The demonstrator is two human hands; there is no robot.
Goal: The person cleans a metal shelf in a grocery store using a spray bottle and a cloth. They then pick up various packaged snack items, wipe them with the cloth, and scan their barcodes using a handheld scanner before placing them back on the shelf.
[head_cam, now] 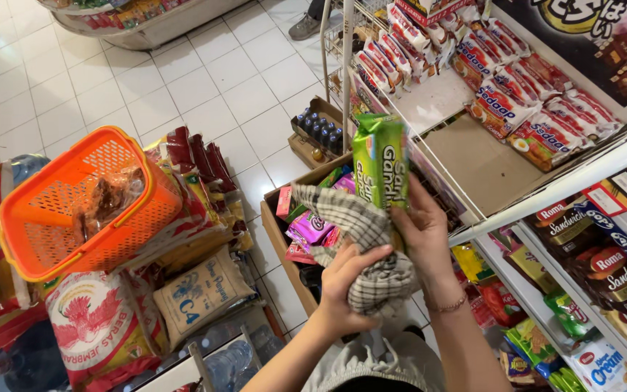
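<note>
Centrally, the right hand [421,232] is closed around a green biscuit packet [380,161], held upright just left of the white shelf rail [546,190]. The left hand [350,287] clutches a checked cloth [368,250] pressed against the packet's lower end. Below them sits a cardboard box [284,247] of snacks; an orange basket [74,207] rests on rice sacks [96,327] at left.

Head camera looks steeply down, close over shop floor [205,80].
</note>
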